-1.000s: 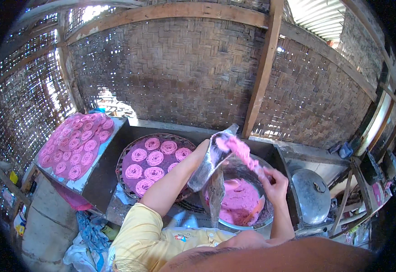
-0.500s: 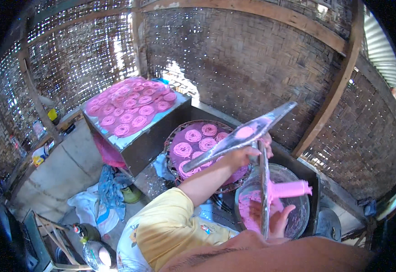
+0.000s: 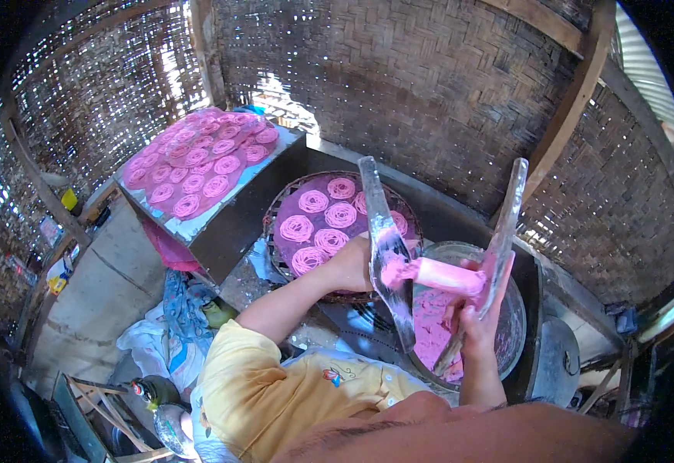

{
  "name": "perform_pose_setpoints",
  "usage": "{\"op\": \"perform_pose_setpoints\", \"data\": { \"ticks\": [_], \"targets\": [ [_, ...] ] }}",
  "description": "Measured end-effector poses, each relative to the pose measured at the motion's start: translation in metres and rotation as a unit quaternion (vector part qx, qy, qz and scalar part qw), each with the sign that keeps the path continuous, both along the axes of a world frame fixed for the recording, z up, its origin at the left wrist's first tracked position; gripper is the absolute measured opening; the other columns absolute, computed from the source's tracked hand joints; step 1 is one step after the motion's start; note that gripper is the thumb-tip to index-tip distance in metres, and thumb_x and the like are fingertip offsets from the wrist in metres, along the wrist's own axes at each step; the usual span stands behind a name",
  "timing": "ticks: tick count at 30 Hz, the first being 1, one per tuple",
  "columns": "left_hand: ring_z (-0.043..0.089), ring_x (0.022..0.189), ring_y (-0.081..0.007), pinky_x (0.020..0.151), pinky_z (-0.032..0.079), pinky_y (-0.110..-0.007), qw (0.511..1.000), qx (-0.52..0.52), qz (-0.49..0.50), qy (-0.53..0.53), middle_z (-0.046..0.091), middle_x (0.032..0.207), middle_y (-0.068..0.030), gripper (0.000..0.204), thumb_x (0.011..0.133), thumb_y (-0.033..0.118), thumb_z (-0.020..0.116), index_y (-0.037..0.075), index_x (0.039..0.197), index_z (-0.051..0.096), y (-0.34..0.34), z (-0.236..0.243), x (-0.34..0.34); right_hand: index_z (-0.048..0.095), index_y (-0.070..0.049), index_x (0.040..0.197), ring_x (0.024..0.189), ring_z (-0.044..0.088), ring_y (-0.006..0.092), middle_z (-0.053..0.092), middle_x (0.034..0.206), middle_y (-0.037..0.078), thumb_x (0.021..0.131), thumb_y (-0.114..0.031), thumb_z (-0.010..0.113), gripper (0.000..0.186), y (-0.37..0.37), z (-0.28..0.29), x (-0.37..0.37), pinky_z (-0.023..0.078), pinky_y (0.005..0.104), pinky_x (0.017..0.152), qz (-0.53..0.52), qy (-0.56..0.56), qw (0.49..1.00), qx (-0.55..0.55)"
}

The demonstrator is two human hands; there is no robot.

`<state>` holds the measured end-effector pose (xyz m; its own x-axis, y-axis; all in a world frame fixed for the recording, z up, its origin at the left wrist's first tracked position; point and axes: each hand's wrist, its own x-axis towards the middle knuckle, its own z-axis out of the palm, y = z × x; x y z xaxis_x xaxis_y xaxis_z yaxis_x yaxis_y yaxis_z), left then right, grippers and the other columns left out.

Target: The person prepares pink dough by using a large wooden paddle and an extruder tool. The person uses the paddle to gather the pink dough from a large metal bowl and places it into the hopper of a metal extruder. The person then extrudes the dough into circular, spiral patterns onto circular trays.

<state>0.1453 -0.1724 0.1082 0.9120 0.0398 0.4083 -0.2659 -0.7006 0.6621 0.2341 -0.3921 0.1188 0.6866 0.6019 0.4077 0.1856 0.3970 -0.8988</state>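
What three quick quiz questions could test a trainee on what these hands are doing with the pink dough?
1. True or false: the left hand holds a flat metal blade.
2. What spans the gap between the two blades? A) a pink dough roll B) a string C) nothing
3. Fill in: pink spirals lie on the round woven ____.

Key:
1. True.
2. A: the pink dough roll reaches the second blade, held by the right hand over the bowl.
3. tray, beside the flat board.

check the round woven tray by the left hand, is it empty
No, the round woven tray beside the left hand holds several pink spiral coils laid on a pink sheet.
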Motion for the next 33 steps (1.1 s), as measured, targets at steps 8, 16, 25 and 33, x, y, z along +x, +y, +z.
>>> {"op": "perform_pose_setpoints", "data": {
  "ticks": [8,16,25,33],
  "targets": [
    [0.058,0.088,-0.029,0.085,0.042,-0.04,0.975,0.199,0.056,-0.082,0.061,0.092,-0.0113,0.062,0.062,0.041,0.064,0.011,0.114,0.051,0.005,-0.026,0.004,0.019,-0.016,0.133,0.098,0.046,0.0448,0.034,0.119,0.029,0.06,-0.025,0.073,0.091,-0.003,0.008,-0.001,0.045,0.0442,0.075,-0.07,-0.519,0.837,-0.157],
    [0.055,0.082,-0.0308,0.072,0.043,-0.043,0.99,0.119,-0.006,-0.081,0.057,0.08,-0.013,0.044,0.059,0.035,0.064,0.008,0.091,0.054,-0.009,-0.047,0.002,0.018,-0.011,0.132,0.099,0.042,0.0469,0.034,0.117,0.03,0.062,-0.029,0.073,0.091,0.003,-0.012,-0.017,0.041,0.05,0.076,-0.044,-0.512,0.834,-0.199],
    [0.056,0.075,-0.0348,0.064,0.045,-0.042,0.985,-0.023,0.169,-0.032,0.056,0.082,-0.0155,0.051,0.058,0.039,0.069,0.007,0.092,0.05,0.022,-0.041,0.002,0.021,0.001,0.13,0.109,0.042,0.0286,0.04,0.121,0.017,0.053,-0.036,0.079,0.103,0.04,-0.013,0.026,0.03,0.0388,0.094,0.306,0.042,0.923,-0.231],
    [0.022,0.125,-0.039,0.099,0.023,-0.048,0.637,-0.555,-0.519,-0.131,0.01,0.141,-0.0167,0.117,0.046,0.021,0.074,0.023,0.138,0.002,0.069,0.067,0.02,0.035,0.001,0.125,0.106,0.047,0.0292,0.048,0.115,0.018,0.05,-0.034,0.073,0.091,0.028,-0.023,0.02,0.035,0.0398,0.09,0.49,0.317,0.783,-0.215]
  ]
}}
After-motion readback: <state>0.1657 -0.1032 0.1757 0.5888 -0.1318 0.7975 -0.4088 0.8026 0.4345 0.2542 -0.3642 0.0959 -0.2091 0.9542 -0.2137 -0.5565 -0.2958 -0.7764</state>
